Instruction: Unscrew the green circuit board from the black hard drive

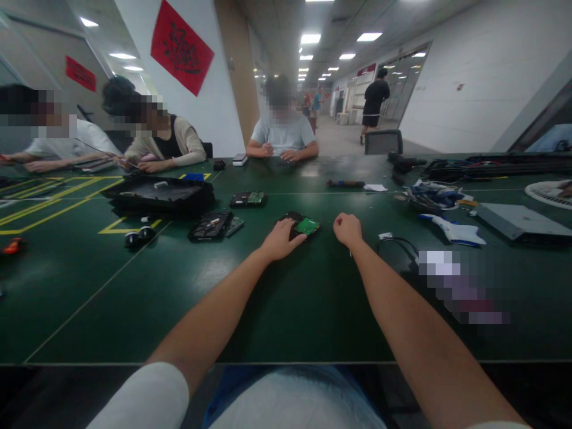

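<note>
My left hand (280, 239) rests on a small black hard drive with a green circuit board (304, 225), lying flat on the dark green table (286, 310). Its fingers press on the drive's near left side. My right hand (348, 229) is closed in a fist just right of the drive, apart from it; a thin tool seems to poke out below the fist, too small to be sure. Both arms stretch forward from the table's near edge.
Two more drives (248, 199) (210, 226) and a black tray (158, 195) lie to the left. Cables (397, 244), a white-blue part (453, 231) and a grey box (518, 220) are on the right. Three people sit at the far side.
</note>
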`<action>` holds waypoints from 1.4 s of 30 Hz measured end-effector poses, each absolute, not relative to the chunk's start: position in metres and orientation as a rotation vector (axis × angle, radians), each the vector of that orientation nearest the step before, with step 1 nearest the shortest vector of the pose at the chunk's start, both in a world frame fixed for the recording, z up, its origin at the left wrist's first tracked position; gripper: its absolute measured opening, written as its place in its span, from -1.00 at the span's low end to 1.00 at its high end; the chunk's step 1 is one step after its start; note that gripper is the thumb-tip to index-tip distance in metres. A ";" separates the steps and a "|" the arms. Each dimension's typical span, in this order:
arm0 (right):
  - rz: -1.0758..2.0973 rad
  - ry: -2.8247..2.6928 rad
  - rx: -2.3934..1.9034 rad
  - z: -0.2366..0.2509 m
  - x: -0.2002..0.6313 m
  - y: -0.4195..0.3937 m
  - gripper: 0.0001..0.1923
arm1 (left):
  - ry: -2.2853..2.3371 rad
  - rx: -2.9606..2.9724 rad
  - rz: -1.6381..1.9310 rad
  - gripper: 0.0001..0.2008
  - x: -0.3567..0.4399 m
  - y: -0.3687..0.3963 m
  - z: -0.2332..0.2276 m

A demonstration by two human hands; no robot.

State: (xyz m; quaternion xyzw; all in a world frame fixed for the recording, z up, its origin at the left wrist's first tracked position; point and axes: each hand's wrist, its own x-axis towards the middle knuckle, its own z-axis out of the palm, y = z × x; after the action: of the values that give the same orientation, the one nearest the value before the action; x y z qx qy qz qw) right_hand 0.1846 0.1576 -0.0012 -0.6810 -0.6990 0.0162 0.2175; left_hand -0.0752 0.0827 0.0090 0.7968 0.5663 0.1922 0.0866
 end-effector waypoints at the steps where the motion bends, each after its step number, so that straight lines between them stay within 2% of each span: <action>1: 0.047 -1.938 -1.887 -0.001 0.184 0.158 -0.79 | 1.709 2.375 0.597 -0.14 -0.073 0.082 0.009; 4: 0.050 -1.933 -1.893 -0.001 0.184 0.158 -0.79 | 1.770 2.412 0.601 -0.02 -0.064 0.079 0.009; 12: 0.051 -1.925 -1.892 0.000 0.183 0.153 -0.80 | 1.845 2.392 0.574 -0.18 -0.059 0.081 0.012; 20: 0.042 -1.955 -1.873 0.004 0.185 0.151 -0.82 | 1.390 2.491 0.433 -0.13 -0.100 0.082 0.027; 26: 0.010 -2.015 -1.863 0.002 0.187 0.138 -0.79 | 1.178 2.516 0.422 -0.11 -0.090 0.075 0.024; 33: 0.033 -2.102 -1.823 0.002 0.191 0.121 -0.82 | 1.303 2.482 0.500 -0.01 -0.081 0.071 0.020; 42: 0.084 -2.148 -1.780 0.008 0.191 0.115 -0.81 | 1.422 2.506 0.431 -0.07 -0.075 0.065 0.022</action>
State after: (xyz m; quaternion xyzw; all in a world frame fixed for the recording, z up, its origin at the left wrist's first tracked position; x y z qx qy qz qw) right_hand 0.1910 0.1150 0.0079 -0.6281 -0.7577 0.0296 0.1744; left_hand -0.0747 0.0653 0.0218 0.8545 0.4850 0.1469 0.1140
